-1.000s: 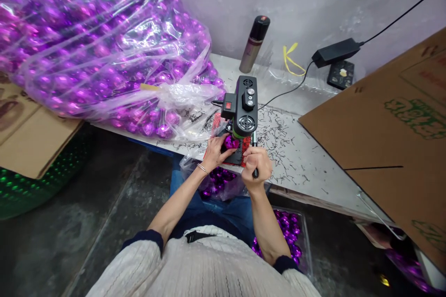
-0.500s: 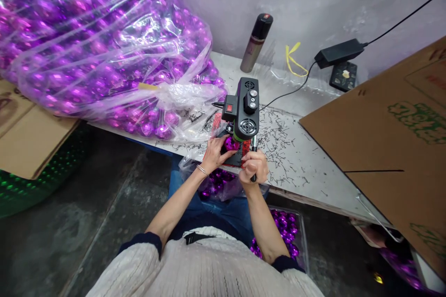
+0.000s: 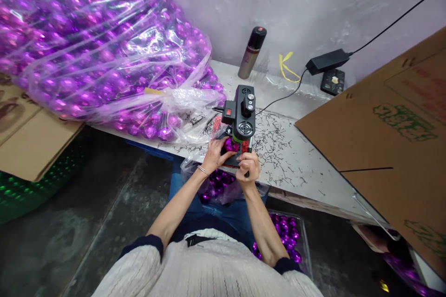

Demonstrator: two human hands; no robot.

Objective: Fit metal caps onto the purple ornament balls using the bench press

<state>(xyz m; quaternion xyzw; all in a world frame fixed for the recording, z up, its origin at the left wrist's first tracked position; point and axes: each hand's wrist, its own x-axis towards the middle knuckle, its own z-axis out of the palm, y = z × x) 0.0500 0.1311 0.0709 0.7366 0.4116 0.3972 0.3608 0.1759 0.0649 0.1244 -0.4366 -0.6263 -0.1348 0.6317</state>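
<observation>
A small black machine point(image 3: 245, 110) with two round vents and a red switch stands near the table's front edge. Under its head sits a shiny purple ball point(image 3: 230, 145). My left hand point(image 3: 215, 154) grips this ball from the left, thumb and fingers around it. My right hand point(image 3: 248, 166) is wrapped round the black handle point(image 3: 250, 147) at the machine's right side. Part of the ball is hidden by the machine head and my fingers. A plastic bag with purple balls point(image 3: 219, 185) lies below the table edge, between my forearms.
A huge clear bag of purple balls point(image 3: 104, 51) fills the left. A spray can point(image 3: 251, 53), yellow ribbon point(image 3: 287, 68) and black adapter point(image 3: 327, 61) are by the wall. Black bits litter the white table point(image 3: 306, 167). A cardboard box point(image 3: 383, 148) stands right; a tray of balls point(image 3: 306, 246) is below.
My right hand has shifted slightly left, closer to the machine, with the handle in it. My left hand stays at the ball. The whole view has moved a little.
</observation>
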